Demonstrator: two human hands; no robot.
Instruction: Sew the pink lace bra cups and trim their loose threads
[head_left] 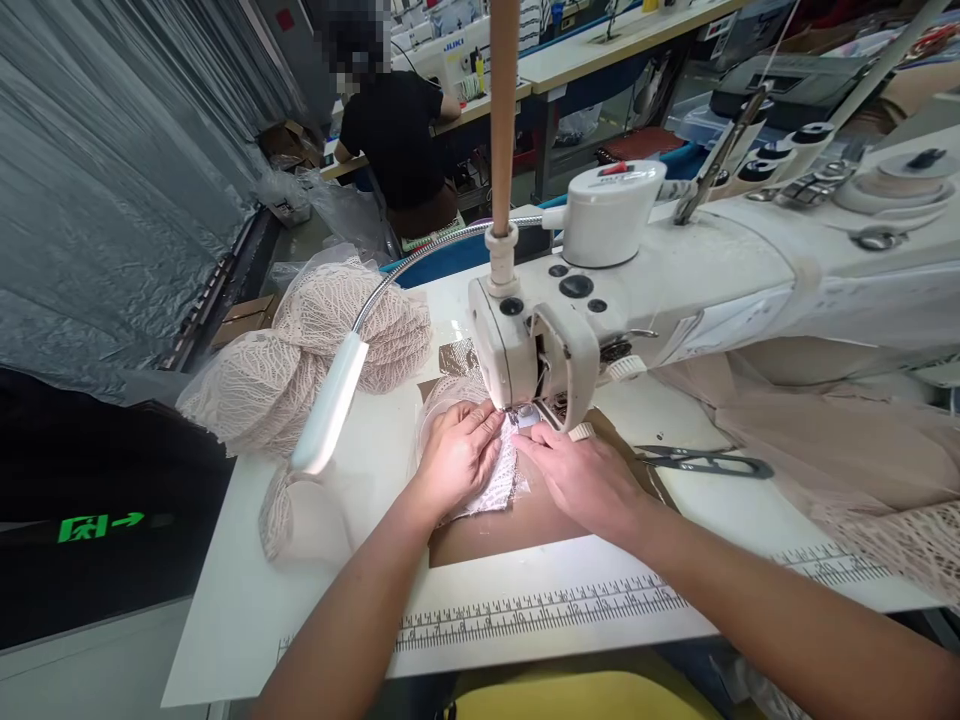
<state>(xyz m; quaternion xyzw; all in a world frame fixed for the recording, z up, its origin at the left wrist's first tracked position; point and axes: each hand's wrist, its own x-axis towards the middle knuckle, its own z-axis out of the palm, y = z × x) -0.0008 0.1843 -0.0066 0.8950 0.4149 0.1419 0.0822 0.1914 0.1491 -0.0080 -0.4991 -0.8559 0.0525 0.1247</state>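
A small piece of pale lace fabric (pixel 496 486) lies under the head of a white sewing machine (pixel 570 340), close to the needle. My left hand (pixel 457 455) rests on the lace with its fingers pressed together, pinning it flat. My right hand (pixel 581 475) lies on the lace's right edge, fingertips pointing at the presser foot. Both hands touch the fabric on the brown machine bed (pixel 517 535).
A heap of pink lace (pixel 315 350) sits at the table's left back. A gooseneck lamp (pixel 330 405) hangs over it. Thread snips (pixel 705 462) lie to the right, near beige fabric (pixel 862 450). A ruler strip (pixel 540 610) runs along the front edge. Another person (pixel 394 130) sits at a far table.
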